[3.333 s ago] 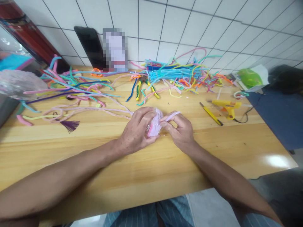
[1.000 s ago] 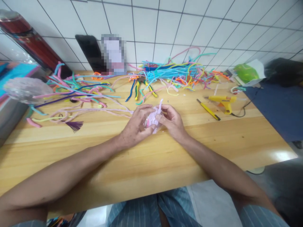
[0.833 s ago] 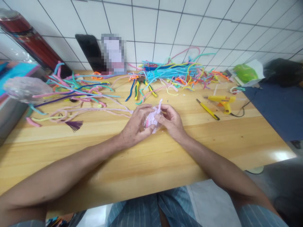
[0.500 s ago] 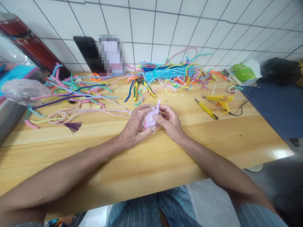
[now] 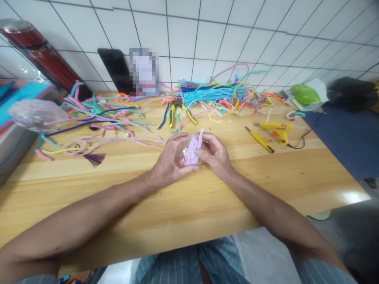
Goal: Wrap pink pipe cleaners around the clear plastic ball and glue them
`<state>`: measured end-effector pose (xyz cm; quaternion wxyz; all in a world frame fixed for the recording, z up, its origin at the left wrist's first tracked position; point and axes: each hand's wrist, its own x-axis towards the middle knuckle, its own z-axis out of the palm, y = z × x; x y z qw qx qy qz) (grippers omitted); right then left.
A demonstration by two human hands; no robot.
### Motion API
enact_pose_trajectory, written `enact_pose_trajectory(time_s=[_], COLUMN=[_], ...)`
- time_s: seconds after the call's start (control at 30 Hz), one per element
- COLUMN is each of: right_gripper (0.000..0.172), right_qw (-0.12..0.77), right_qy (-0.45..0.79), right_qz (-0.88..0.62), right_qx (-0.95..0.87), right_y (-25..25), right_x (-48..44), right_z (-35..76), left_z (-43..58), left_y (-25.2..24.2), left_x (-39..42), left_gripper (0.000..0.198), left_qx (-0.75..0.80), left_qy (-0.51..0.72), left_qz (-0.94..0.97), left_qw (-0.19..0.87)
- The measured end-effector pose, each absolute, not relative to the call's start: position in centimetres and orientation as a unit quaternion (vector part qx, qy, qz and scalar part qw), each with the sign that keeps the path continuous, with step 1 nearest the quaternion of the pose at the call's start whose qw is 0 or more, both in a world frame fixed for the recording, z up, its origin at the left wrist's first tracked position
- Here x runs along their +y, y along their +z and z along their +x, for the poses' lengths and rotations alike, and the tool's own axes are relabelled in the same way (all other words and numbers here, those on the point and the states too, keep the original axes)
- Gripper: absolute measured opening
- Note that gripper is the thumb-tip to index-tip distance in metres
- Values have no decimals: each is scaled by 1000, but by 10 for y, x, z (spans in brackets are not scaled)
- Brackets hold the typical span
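A clear plastic ball [image 5: 180, 157] with a band of lilac pipe cleaner [image 5: 193, 152] around it is held between both hands over the middle of the table. My left hand [image 5: 167, 161] curves around the ball's left side, thumb along the near edge. From the right, my right hand [image 5: 217, 156] grips the lilac pipe cleaner, its thumb pressing on the band and its fingers bent behind. One lilac end sticks up past the fingertips. A small pink bit [image 5: 185, 161] shows at the band's lower left.
Loose pipe cleaners [image 5: 118, 118] spread at the left, with a purple tassel [image 5: 95, 158] near them. Pliers [image 5: 177, 112] lie before a pipe-cleaner pile [image 5: 213, 94]. A yellow cutter [image 5: 259, 139] and glue gun [image 5: 278, 130] are right. A red thermos [image 5: 44, 55] leans left.
The ball has turned in my hands, so more of its clear left side and the lilac band's edge show. My hands stay in about the same place; the view has shifted slightly.
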<state>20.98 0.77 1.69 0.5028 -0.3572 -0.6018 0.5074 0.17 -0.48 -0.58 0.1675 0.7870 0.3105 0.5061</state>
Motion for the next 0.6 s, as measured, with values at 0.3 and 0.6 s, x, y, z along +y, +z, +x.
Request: enact_pose_trajectory(time_s=[0.3,0.6], right_gripper=[48,48], right_qw=[485,477], right_qy=[518,526], right_qz=[-343,-340], right_qx=[-615,-616], right_y=[15,20], right_x=[10,6], right_z=[218,219], left_z=[-8,-4], left_y=[5,7], left_x=[-15,-16], left_gripper=[52,50], left_qx=[326,326], left_qy=[463,470], left_qz=[792,776], left_qw=[229,266])
